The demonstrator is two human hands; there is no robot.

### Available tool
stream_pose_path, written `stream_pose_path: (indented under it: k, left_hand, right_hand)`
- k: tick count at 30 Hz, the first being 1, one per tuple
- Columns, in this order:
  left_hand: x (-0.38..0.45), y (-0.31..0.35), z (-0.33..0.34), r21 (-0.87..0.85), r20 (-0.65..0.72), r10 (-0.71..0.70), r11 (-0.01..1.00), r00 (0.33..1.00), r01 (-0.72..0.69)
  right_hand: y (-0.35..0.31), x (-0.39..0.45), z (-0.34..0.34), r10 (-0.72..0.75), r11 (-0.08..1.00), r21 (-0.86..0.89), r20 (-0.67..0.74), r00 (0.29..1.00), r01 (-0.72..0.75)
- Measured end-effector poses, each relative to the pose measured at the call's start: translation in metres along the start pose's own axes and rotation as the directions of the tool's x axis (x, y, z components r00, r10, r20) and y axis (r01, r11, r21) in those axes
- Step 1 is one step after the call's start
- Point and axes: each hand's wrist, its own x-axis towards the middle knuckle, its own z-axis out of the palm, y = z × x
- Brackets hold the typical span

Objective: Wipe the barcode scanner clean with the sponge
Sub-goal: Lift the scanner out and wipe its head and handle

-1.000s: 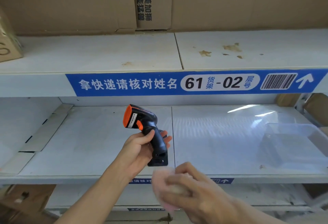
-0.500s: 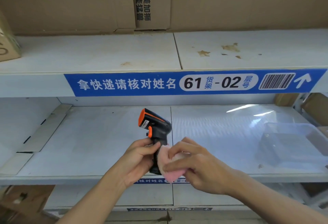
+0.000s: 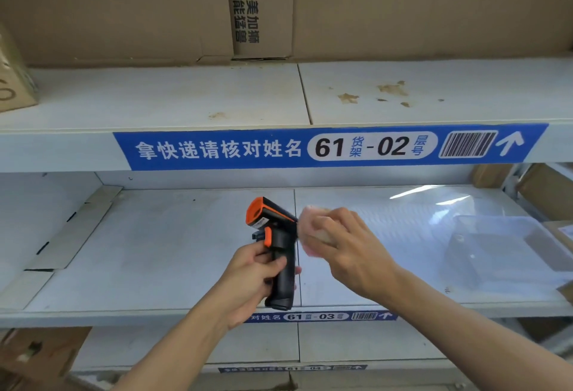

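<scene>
White metal shelves fill the view. The upper shelf [image 3: 217,96] carries large cardboard boxes [image 3: 117,9] along its far side and brown stains toward the right; a smaller carton [image 3: 14,80] sits at its far left. A blue label strip [image 3: 328,147] reading 61-02, with a printed barcode and an arrow, runs along that shelf's near edge. On the middle shelf [image 3: 155,251] a clear plastic tray [image 3: 508,248] lies at the right, well apart from the hands, and a flat grey cardboard piece [image 3: 71,232] lies at the left. A second label strip [image 3: 319,316], marked 61-03, shows on the near edge below the hands.

Nothing stands between the hands and the camera. The left hand [image 3: 251,276] holds the barcode scanner [image 3: 279,251] upright above the middle shelf, fingers wrapped tight round the black grip, thumb across its near side below the orange trigger. The scanner's orange-rimmed head points up and left. The right hand [image 3: 344,245] has its fingers curled firmly over a pink sponge [image 3: 313,229], pressing it against the right side of the scanner's head and upper grip. The sponge is blurred.
</scene>
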Motion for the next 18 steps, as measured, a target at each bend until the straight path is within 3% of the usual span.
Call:
stream_pose_path:
  k: [3, 6, 10, 12, 15, 18]
  left_hand:
    - [0.001, -0.001, -0.003, 0.046, -0.016, -0.022, 0.999, 1.0, 0.022]
    - [0.001, -0.004, 0.002, 0.113, -0.018, -0.007, 0.994, 1.0, 0.009]
    - [0.0, -0.006, 0.008, 0.108, -0.018, 0.035, 0.994, 0.999, -0.033]
    - [-0.002, -0.004, 0.005, 0.066, -0.022, 0.031, 0.997, 0.999, -0.029]
    - [-0.004, 0.0, -0.004, -0.022, -0.028, -0.01, 1.0, 1.0, 0.01]
    - [-0.004, 0.0, -0.008, -0.037, -0.033, -0.016, 0.999, 0.999, 0.015]
  right_hand:
    - [-0.001, -0.006, -0.002, 0.056, 0.998, 0.022, -0.069, 0.996, -0.055]
    - [-0.013, 0.006, -0.003, -0.022, 0.999, 0.041, -0.176, 0.984, 0.03]
    - [-0.018, 0.011, 0.005, -0.057, 0.996, 0.061, -0.166, 0.984, 0.068]
    - [-0.01, 0.003, 0.008, 0.009, 0.997, 0.077, -0.117, 0.993, 0.0]
    - [-0.001, -0.008, 0.008, 0.218, 0.965, 0.145, 0.01, 0.976, -0.217]
    - [-0.002, -0.004, 0.002, 0.34, 0.909, 0.277, -0.066, 0.938, -0.311]
